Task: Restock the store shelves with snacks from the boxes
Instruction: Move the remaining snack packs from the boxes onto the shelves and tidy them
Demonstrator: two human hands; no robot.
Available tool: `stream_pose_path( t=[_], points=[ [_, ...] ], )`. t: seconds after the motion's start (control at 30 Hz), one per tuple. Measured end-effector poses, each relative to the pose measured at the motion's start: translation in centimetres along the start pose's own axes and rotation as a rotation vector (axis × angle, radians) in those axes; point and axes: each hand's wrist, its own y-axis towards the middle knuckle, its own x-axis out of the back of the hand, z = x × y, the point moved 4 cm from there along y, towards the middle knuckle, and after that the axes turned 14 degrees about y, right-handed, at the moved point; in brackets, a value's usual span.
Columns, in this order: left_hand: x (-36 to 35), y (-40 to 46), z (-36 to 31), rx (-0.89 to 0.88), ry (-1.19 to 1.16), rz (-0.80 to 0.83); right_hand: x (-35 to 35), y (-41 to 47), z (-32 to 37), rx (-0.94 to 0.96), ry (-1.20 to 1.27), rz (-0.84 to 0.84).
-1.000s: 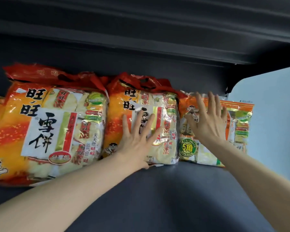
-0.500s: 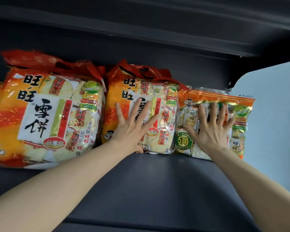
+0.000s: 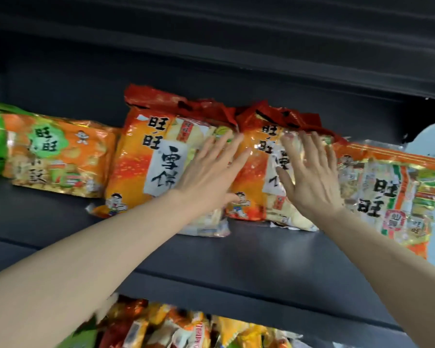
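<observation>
Dim dark shelving, glare on shiny wrappers, motion blur throughout.

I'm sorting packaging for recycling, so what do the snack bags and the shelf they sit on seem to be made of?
The large snack bags look like glossy plastic film, part clear, part printed: bright glare spots, crinkled red top seams, and crackers showing through. The shelf looks like dark matte painted metal, flat with a folded front edge, though laminate cannot be ruled out.

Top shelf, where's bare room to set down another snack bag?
The dark shelf is bare along its front strip, ahead of the snack bags, and in front of the orange bag at left. The back row is crowded: bags sit side by side, with the left hand and right hand flat on them.
</observation>
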Motion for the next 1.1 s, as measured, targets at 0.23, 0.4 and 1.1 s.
stream_pose_path(
  t=[0.23, 0.4, 1.1],
  points=[
    [-3.7, -8.2, 9.9, 0.003, -0.004, 0.139, -5.3, 1.0, 13.7, 0.176, 0.011, 0.266],
    [-6.7, -9.9, 12.1, -0.053, -0.036, 0.182, -7.9, 0.4, 17.2, 0.084, -0.035, 0.373],
    [-9.1, -7.7, 16.6, -0.072, 0.042, -0.111, -6.3, 9.4, 15.8, -0.007, -0.039, -0.223]
  ],
)
